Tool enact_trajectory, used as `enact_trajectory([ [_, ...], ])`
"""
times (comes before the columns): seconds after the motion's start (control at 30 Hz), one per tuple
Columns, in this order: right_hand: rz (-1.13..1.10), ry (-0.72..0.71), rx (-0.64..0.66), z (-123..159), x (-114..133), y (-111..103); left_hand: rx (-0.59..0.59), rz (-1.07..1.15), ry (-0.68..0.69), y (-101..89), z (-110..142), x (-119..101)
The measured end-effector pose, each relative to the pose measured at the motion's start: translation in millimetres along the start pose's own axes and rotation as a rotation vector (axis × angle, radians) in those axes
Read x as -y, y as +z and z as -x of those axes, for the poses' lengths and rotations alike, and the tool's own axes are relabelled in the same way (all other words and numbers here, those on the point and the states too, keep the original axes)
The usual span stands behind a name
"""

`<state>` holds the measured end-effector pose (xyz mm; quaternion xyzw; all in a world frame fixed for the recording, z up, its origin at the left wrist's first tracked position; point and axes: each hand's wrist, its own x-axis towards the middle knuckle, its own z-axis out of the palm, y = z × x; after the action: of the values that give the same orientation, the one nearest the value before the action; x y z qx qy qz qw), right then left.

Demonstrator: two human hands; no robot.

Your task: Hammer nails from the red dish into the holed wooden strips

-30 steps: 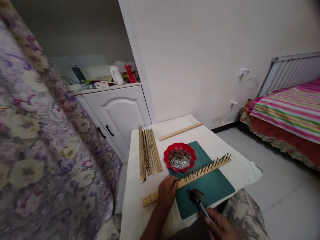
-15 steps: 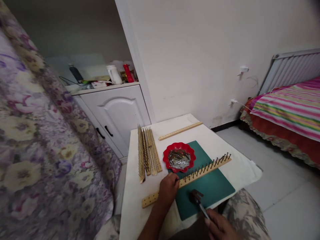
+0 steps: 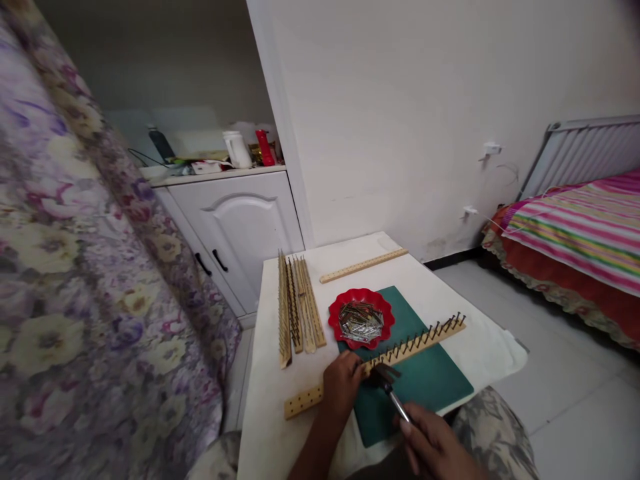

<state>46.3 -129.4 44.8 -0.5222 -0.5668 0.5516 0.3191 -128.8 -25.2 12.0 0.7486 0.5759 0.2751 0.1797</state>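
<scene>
My left hand (image 3: 341, 383) lies across a long wooden strip (image 3: 304, 401), its fingers closed over it. Whether a nail is also pinched at the fingertips is hidden. Nails (image 3: 417, 340) stand in rows along the strip's right part, while its left end shows bare holes. In my right hand (image 3: 430, 437) is a hammer (image 3: 397, 403), its head low beside the strip, just right of my left fingertips. Under the strip's right part lies a green mat (image 3: 420, 383). Just behind it, a red scalloped bowl (image 3: 335, 320) holds many loose nails (image 3: 363, 321), partly over the mat.
Several wooden strips (image 3: 300, 307), some bristling with nails, lie at the table's left. Another strip (image 3: 363, 265) lies at the back of the white-covered table (image 3: 265, 373). A floral curtain (image 3: 125, 300) and white cabinet (image 3: 250, 233) are left; a bed (image 3: 580, 220) is right.
The hammer head has moved up and left, from over the mat to the strip beside my left fingertips. My left hand stays on the strip. The view has shifted slightly.
</scene>
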Motion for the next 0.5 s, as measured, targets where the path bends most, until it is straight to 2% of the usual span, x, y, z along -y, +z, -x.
enact_trajectory([
  [0.03, 0.014, -0.039, 0.026, -5.8, 6.7, -0.1, 0.004, 0.012, 0.007, 0.3, 0.3, 0.3],
  [0.13, 0.064, -0.128, -0.031, -24.4, 21.2, 1.2, 0.001, 0.028, 0.015, 2.0, 1.0, 2.3],
  [0.23, 0.116, -0.176, -0.051, -38.2, 24.8, 4.0, -0.013, 0.014, -0.008, 4.4, 1.2, 5.1],
  [0.5, 0.171, -0.179, -0.052, -39.6, 24.1, 3.3, -0.006, 0.005, -0.002, 3.4, 0.8, 4.7],
])
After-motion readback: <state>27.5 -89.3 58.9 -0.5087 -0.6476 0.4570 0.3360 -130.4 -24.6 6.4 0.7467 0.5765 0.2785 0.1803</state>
